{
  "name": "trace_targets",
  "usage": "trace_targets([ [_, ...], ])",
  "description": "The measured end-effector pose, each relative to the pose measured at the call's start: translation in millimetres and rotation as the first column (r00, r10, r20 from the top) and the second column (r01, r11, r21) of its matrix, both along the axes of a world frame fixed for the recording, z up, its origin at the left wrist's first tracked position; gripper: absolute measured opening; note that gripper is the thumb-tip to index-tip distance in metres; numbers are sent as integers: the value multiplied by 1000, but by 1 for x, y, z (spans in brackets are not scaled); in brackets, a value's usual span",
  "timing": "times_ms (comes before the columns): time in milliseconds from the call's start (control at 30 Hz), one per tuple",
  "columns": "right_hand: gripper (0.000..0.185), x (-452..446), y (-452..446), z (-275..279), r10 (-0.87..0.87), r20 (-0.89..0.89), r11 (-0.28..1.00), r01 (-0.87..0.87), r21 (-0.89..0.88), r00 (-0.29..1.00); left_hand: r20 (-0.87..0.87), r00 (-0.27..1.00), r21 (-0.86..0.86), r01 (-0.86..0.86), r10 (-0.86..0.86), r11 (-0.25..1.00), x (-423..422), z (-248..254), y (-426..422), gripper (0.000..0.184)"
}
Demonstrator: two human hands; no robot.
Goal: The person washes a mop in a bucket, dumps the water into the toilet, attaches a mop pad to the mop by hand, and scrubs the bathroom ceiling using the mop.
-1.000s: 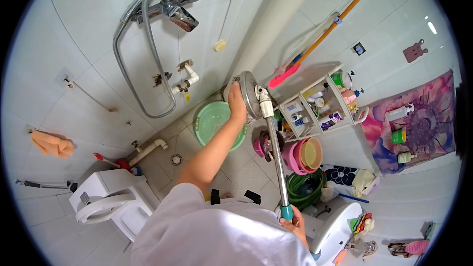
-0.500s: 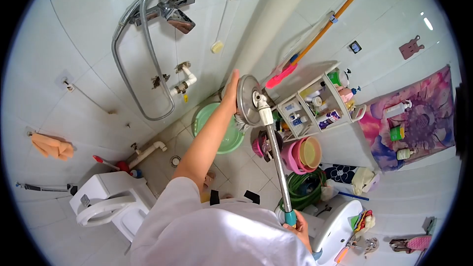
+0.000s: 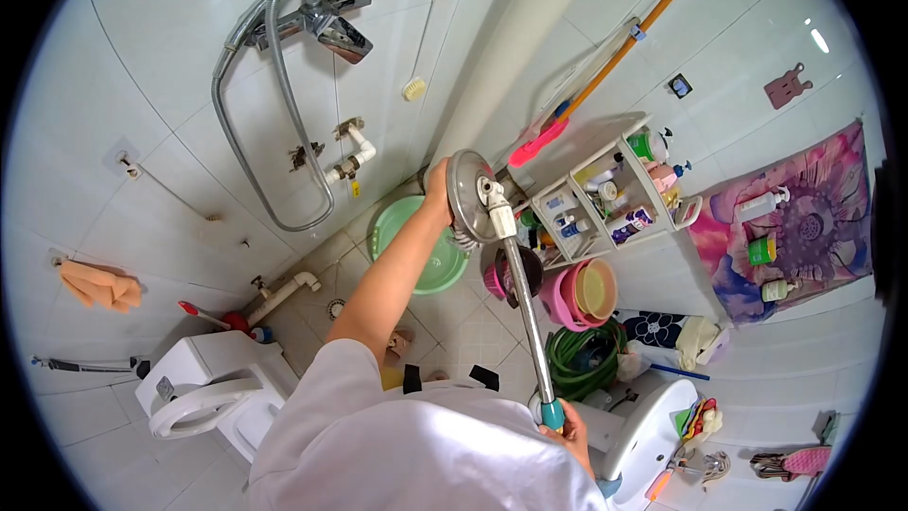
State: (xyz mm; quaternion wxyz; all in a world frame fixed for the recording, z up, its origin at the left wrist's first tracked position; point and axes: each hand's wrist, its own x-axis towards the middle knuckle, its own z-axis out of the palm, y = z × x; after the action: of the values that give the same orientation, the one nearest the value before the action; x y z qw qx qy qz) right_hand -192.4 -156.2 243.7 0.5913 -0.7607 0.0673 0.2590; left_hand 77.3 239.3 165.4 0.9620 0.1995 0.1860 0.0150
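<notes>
A spin mop (image 3: 526, 303) slants across the middle of the head view, its steel pole rising from my body to a round grey disc head (image 3: 465, 197). Grey mop strands (image 3: 465, 240) show below the disc. My left hand (image 3: 438, 191) is at the disc's left rim, its fingers curled behind it and mostly hidden. Around the teal grip at the pole's lower end, my right hand (image 3: 570, 431) is closed. Beneath my left forearm a green basin (image 3: 392, 227) sits on the tiled floor.
A white shelf rack (image 3: 591, 251) with bottles stands right of the disc. Pink and yellow tubs (image 3: 558, 298), a coiled green hose (image 3: 572, 374) and a washbasin (image 3: 653, 435) line the right. A toilet (image 3: 208, 383) stands left, a shower (image 3: 312, 19) above, and a pipe (image 3: 515, 47) behind.
The disc head has shifted slightly left and down. My left hand has moved lower on its rim, and the fingers that pointed upward are now curled. My right hand stays on the grip.
</notes>
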Motion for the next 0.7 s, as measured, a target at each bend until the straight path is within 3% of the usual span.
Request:
trace_targets([
  [100, 60, 4, 6, 2, -25, -54, 999, 26, 18, 998, -61, 988, 98, -138, 144, 986, 0, -12, -6, 34],
  [133, 59, 7, 8, 3, -37, -109, 998, 42, 42, 993, -21, 949, 342, -288, 314, 894, -6, -11, -16, 35],
  [167, 59, 10, 11, 3, -34, -107, 998, 39, 43, 994, 60, 886, 555, -413, 460, 722, -12, -10, -26, 36],
  [233, 57, 13, 18, 4, -42, -165, 996, 55, 77, 985, 101, 894, 630, -397, 437, 667, -35, -11, -50, 35],
  [300, 56, 15, 17, 0, -37, -161, 994, 54, 98, 986, 185, 845, 758, -447, 501, 475, -50, -33, -79, 36],
  [333, 56, 17, 17, -1, -37, -156, 992, 56, 116, 987, 186, 843, 757, -450, 504, 473, -57, -35, -81, 36],
  [400, 57, 17, 17, 5, -55, -173, 992, 73, 104, 983, 27, 916, 608, -333, 401, 721, -68, -39, -80, 43],
  [433, 58, 15, 16, 8, -77, -195, 991, 96, 91, 978, 24, 918, 607, -328, 396, 724, -66, -27, -70, 43],
  [533, 60, 8, 6, 7, -75, -142, 994, 85, 63, 987, -157, 839, 368, -440, 521, 819, -37, 5, -21, 54],
  [600, 60, 8, -2, 4, 2, -87, 999, 2, 46, 996, 19, 934, 173, -353, 355, 919, -15, -6, -1, 60],
  [633, 60, 7, -5, 4, 71, -37, 997, -70, 19, 997, 21, 935, 174, -353, 355, 919, -13, -6, 3, 60],
  [700, 60, 7, -3, 7, 43, -42, 999, -42, 28, 998, 116, 988, -49, -97, 102, 994, -10, -2, 6, 67],
])
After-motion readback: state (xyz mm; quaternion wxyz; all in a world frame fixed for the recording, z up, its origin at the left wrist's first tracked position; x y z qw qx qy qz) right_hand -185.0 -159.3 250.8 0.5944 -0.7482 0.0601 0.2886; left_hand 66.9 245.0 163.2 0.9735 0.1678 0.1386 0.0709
